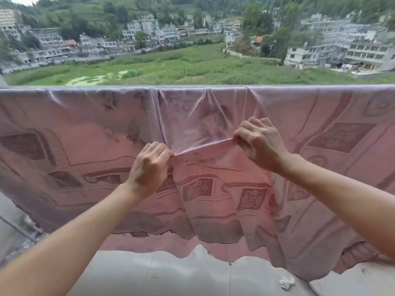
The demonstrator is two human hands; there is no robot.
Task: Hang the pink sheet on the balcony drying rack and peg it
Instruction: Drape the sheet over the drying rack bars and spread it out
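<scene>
- The left hand [149, 167] is clenched around a pinch of the pink sheet [85, 146], knuckles toward the camera, thumb and fingers closed tight on the cloth.
- The right hand [259, 144] grips the same fold further along and slightly higher, fingers curled down over the fabric and closed on it.
- Between the two hands a narrow ridge of cloth [203, 147] runs taut, rising from the left fist to the right one.
- Above that ridge the sheet is drawn into creases that fan up to the top rail [192, 86]; below it the cloth sags in loose vertical folds.
- The sheet hangs draped over the rail across the full width of the view, its printed pattern of darker squares and curved bands facing the person.
- Its lower hem [213, 242] falls in uneven scallops just above the concrete floor [171, 274], with a second layer of pink showing behind it.
- Both bare forearms reach in from the lower corners toward the middle of the sheet.
- A small crumpled white scrap [285, 282] lies on the floor below the sheet's right part.
- Beyond the rail lie a green field [192, 67], grey multi-storey buildings [342, 50] and a wooded hillside.
</scene>
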